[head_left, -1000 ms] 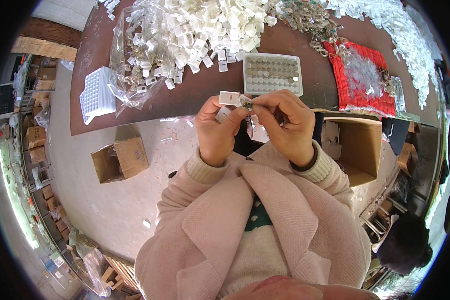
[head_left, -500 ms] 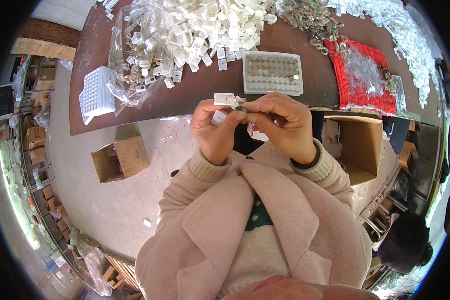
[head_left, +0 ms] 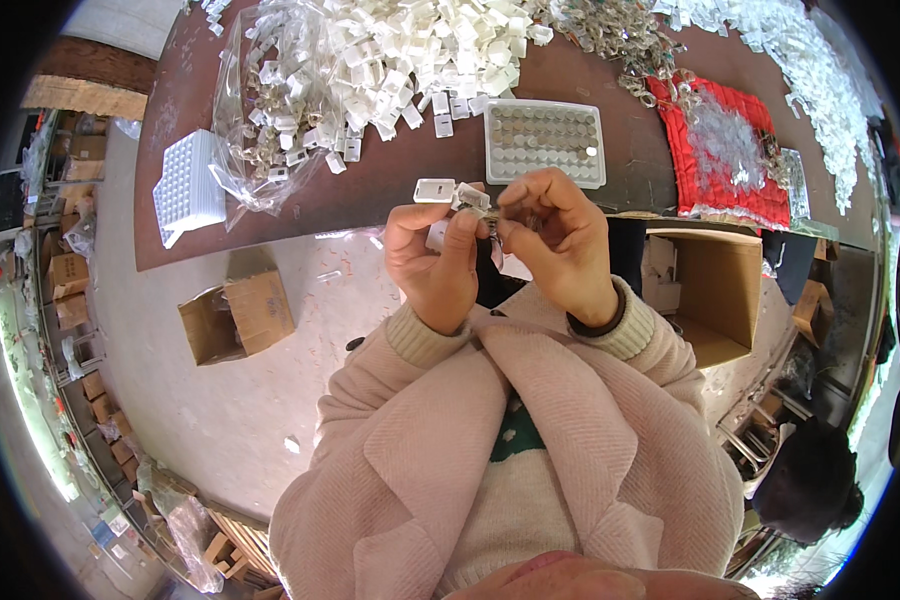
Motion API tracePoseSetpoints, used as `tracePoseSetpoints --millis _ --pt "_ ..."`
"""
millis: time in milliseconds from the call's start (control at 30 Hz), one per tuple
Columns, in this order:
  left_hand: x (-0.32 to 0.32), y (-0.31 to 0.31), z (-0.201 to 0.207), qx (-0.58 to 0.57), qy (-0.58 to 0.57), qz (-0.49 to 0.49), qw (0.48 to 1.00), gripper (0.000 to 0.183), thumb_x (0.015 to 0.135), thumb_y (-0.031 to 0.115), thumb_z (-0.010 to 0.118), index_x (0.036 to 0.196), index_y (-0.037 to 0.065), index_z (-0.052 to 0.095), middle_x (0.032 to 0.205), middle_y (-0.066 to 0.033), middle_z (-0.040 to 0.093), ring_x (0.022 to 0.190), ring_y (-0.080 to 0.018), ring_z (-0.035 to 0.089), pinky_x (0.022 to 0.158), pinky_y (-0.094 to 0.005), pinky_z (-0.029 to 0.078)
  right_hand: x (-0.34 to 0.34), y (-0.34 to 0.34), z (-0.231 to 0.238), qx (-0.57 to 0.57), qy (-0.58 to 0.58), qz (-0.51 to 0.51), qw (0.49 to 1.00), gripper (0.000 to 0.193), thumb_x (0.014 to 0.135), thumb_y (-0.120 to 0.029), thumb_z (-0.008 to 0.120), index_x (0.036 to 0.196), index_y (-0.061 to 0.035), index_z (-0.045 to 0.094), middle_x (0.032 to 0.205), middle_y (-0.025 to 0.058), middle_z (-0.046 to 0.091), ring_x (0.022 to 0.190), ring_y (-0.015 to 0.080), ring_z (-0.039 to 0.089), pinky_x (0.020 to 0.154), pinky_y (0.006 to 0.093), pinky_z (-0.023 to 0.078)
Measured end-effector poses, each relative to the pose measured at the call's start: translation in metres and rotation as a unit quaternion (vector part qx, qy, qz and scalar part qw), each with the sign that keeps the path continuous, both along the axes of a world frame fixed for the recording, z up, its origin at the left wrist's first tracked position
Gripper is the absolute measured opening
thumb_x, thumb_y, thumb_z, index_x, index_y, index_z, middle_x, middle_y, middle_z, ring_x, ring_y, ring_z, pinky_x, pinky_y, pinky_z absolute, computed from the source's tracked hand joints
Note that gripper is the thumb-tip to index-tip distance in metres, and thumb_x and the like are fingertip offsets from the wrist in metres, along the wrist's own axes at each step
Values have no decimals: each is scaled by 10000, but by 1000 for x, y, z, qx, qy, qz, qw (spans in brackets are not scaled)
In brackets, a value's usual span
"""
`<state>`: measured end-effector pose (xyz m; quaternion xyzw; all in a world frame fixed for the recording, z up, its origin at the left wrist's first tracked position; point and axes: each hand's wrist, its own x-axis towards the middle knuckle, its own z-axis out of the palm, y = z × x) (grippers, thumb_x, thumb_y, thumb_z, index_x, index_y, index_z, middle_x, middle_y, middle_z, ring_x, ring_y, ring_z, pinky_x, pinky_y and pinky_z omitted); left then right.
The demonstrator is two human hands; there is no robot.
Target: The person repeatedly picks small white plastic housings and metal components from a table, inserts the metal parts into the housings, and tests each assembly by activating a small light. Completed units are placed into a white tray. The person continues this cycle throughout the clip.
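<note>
Just in front of the table edge, my left hand (head_left: 432, 260) pinches small white plastic cases between thumb and fingers. One white case (head_left: 433, 190) sticks out above the fingers, and a second, tilted piece (head_left: 471, 197) shows a hollow inside by the thumb tip. Close on its right is my right hand (head_left: 562, 245), fingers curled and thumb toward the forefinger. A small dark bit lies between the two hands; whether the right fingertips grip it is too small to make out. A clear plastic tray (head_left: 546, 184) of round silver discs, like button cells, sits just beyond.
White cases (head_left: 420, 50) are heaped on the brown table (head_left: 300, 225), beside a clear bag (head_left: 232, 150) of parts. White dimpled trays (head_left: 192, 185) stack at left. A red cloth (head_left: 682, 165) with clear pieces lies right. Cardboard boxes (head_left: 262, 312) stand on the floor.
My right hand has drawn slightly away from the left and its fingers have lifted. The white pieces in my left hand have tilted, so the hollow one shows more.
</note>
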<state>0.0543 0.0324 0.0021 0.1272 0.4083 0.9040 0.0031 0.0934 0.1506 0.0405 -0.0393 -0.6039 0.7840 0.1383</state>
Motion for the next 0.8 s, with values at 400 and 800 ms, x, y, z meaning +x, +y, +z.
tracePoseSetpoints --millis 400,800 --pt "-1 -7 -4 -52 -8 -5 999 190 951 -22 649 1073 67 535 1031 -173 696 697 -101 620 534 -210 501 -4 10 16 156 -32 -26 987 180 867 33 708 1000 -29 604 795 -2 642 661 43 567 566 199 444" --pt "-6 -9 -10 8 -155 -128 980 92 1012 135 606 1072 83 559 1059 -170 713 553 -43 444 475 -157 340 0 11 -21 52 -47 33 997 203 858 24 746 1015 -17 623 893 30 673 793 87 639 704 241 517"
